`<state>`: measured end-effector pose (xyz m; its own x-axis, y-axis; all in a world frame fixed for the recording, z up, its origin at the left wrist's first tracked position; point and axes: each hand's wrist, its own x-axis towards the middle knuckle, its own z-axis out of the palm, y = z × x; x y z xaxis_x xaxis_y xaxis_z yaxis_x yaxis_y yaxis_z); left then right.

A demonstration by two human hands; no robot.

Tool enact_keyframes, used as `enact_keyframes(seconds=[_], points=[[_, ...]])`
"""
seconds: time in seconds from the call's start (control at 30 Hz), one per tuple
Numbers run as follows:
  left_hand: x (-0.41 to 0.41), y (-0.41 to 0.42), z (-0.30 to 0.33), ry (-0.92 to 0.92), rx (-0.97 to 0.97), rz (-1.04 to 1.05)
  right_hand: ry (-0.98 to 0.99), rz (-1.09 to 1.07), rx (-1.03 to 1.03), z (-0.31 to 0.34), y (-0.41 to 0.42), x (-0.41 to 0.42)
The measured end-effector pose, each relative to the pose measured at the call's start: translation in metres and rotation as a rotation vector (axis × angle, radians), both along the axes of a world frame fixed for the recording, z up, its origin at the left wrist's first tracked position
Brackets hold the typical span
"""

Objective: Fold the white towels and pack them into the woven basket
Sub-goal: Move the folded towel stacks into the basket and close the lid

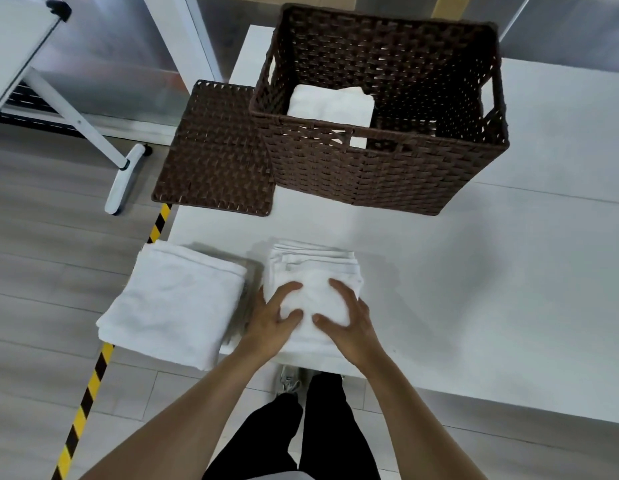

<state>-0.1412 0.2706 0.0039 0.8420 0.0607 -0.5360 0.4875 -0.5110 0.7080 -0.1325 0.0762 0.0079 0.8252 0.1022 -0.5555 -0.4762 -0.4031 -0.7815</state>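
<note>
Both your hands are on the folded towel at the near edge of the white table. Your left hand sits on its left side, fingers curled over the top fold, thumb tucked in toward the middle and pinching the cloth. Your right hand mirrors it on the right side, fingers bent over the top, thumb pressing in from the near side. Both hands grip the same towel, thumbs close together but not touching. The towel lies flat in several layers, far edges stacked and showing.

Just left of it sits a second folded towel, bigger, hanging partly off the table's left edge, untouched.

The woven basket stands at the far side of the table, well apart from your hands, open on top. One folded white towel already lies inside, at its left part. The flat woven lid lies beside the basket on its left, touching it.

Striped yellow-black tape runs along the floor by the table.
</note>
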Motion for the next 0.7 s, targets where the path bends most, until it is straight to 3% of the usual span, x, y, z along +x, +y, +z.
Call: enact_keyframes(seconds=[0.4, 0.53, 0.7], points=[[0.011, 0.000, 0.004, 0.043, -0.252, 0.175, 0.041, -0.098, 0.222, -0.010, -0.011, 0.009], [0.002, -0.006, 0.015, 0.070, -0.289, 0.207, 0.031, -0.096, 0.212, -0.010, -0.017, 0.005], [-0.010, -0.014, 0.025, -0.023, -0.276, 0.177, -0.040, -0.110, 0.182, 0.003, -0.019, -0.010]])
